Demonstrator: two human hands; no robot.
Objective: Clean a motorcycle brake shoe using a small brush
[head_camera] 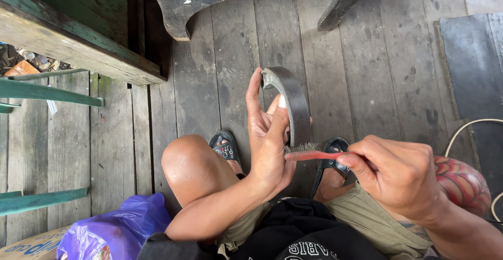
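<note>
Head cam: left grip (pixel 267 144) clamps curved metal shoe (pixel 294 108), right grip (pixel 393 176) pinching brush (pixel 309 152) under it.

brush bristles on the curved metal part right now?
Yes: the right hand holds the red-handled brush with its bristles against the lower end of the curved metal part, which the left hand grips.

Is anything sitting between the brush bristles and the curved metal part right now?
Nothing visible. The right hand holds the red-handled brush with its bristles right against the lower end of the curved grey metal part, which the left hand grips. The left thumb lies beside the bristles, not across them.
</note>
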